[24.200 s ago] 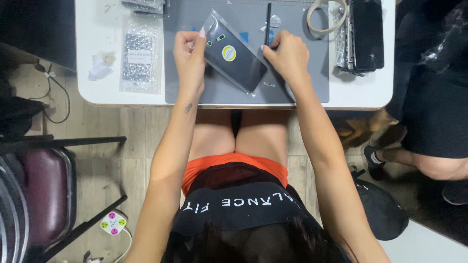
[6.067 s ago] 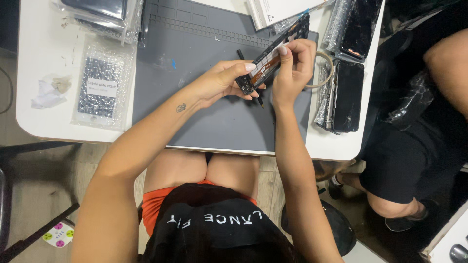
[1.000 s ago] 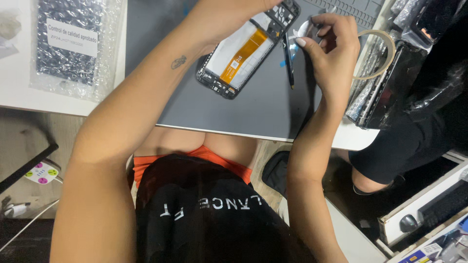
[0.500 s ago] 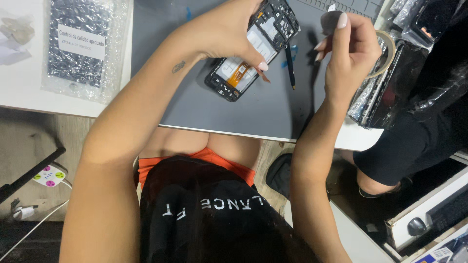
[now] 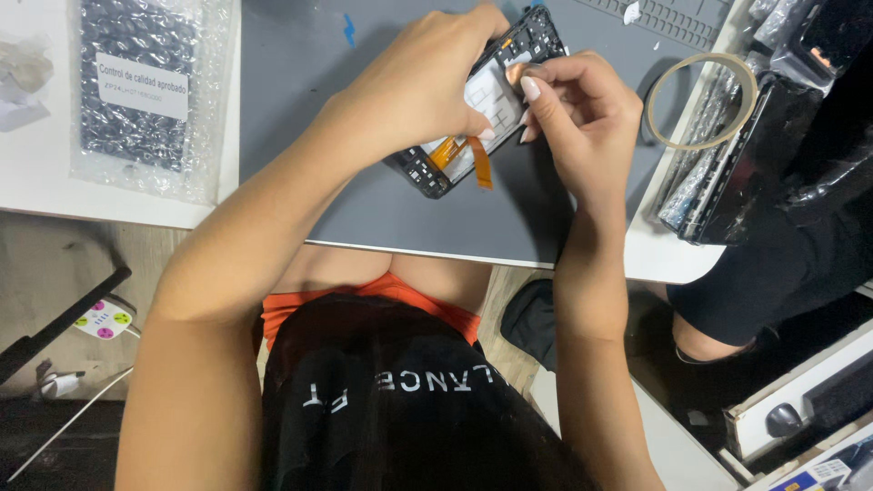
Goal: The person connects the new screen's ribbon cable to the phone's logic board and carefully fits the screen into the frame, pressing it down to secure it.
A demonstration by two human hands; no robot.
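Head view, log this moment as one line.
left hand holds opened black phone frame | right hand pinching at it | over grey mat

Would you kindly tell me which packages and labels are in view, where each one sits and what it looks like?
Bubble-wrap pouch: upper left on the white table, clear, holding a dark flat part.
White label: rectangular sticker on that pouch, dark print.
Clear plastic bags: right table edge beside the tape ring, holding dark flat parts.
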